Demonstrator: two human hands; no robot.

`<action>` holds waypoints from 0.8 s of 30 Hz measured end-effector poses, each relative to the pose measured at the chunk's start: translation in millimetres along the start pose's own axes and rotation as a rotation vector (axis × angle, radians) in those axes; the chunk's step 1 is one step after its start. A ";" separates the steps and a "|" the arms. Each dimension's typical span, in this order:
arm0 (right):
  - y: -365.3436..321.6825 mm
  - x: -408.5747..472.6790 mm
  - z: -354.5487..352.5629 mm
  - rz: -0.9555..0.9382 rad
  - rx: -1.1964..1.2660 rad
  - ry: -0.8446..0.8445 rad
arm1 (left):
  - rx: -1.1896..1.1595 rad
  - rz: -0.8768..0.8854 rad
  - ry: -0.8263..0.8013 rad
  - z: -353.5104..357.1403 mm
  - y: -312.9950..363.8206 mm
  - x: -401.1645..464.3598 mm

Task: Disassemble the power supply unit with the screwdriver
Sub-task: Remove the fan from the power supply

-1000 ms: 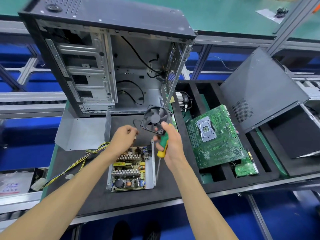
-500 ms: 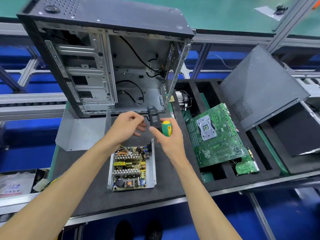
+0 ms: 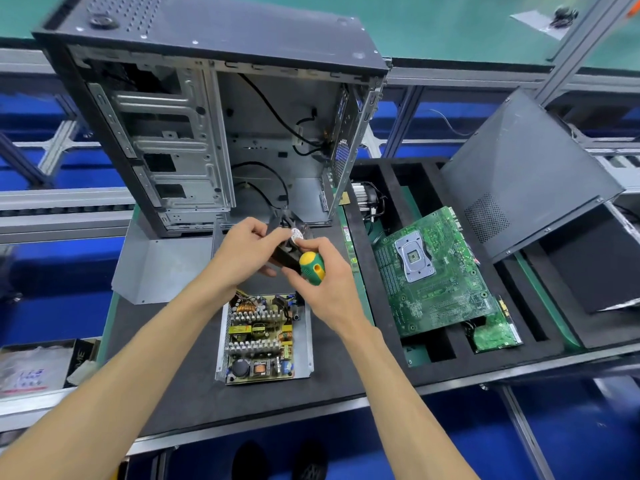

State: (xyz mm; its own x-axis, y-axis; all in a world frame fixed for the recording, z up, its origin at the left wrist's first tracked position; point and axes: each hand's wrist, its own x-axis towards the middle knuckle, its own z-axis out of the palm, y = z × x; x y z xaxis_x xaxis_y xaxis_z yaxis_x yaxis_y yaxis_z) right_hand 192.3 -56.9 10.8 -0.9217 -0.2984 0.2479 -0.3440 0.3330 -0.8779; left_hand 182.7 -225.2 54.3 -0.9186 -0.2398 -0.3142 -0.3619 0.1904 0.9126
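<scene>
The opened power supply unit lies on the black mat with its circuit board, coils and heatsinks showing inside a grey metal tray. Just above it, both hands hold the black fan, turned so its round label faces up. My left hand grips the fan from the left. My right hand holds the green-and-yellow screwdriver in its palm while its fingers touch the fan's right side. The screwdriver's shaft is hidden under my hand.
An open computer case stands behind the hands. The grey PSU cover lies at the left. A green motherboard rests in a black foam tray, with a dark side panel leaning at the right.
The fan was lifted from facing me, turned edge-on, and now sits label-up between both hands. My left hand has moved in and taken hold of it. The screwdriver handle swung up.
</scene>
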 end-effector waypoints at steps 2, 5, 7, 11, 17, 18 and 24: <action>1.6 3.0 -0.6 -0.017 0.002 0.009 | -0.017 0.004 0.061 -6.4 -2.1 6.3; 2.9 6.2 -0.2 0.080 -0.002 0.058 | 0.124 0.045 0.156 -14.9 -10.5 16.5; 5.1 6.9 -0.1 0.199 0.016 0.100 | 0.341 0.044 0.190 -16.6 -18.1 23.4; 14.5 4.3 -3.2 0.384 0.087 0.046 | 0.622 0.025 0.170 -8.5 -34.6 39.1; 30.0 -0.9 -5.5 0.477 0.011 -0.030 | 0.642 -0.090 0.150 8.8 -51.7 56.5; 32.5 -1.7 -6.3 0.490 0.001 -0.037 | 0.644 -0.101 0.149 9.3 -52.3 59.1; 42.4 -7.5 -7.2 0.539 -0.054 -0.074 | 0.709 -0.162 0.096 4.8 -47.6 65.5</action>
State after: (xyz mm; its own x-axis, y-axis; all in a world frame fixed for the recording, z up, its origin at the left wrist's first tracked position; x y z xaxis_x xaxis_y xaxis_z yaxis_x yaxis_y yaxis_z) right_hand 183.4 -34.1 -25.4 -0.9554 -0.1342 -0.2629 0.1635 0.5010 -0.8499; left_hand 138.9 -245.3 -11.0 -0.8385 -0.3937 -0.3768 -0.5380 0.7078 0.4577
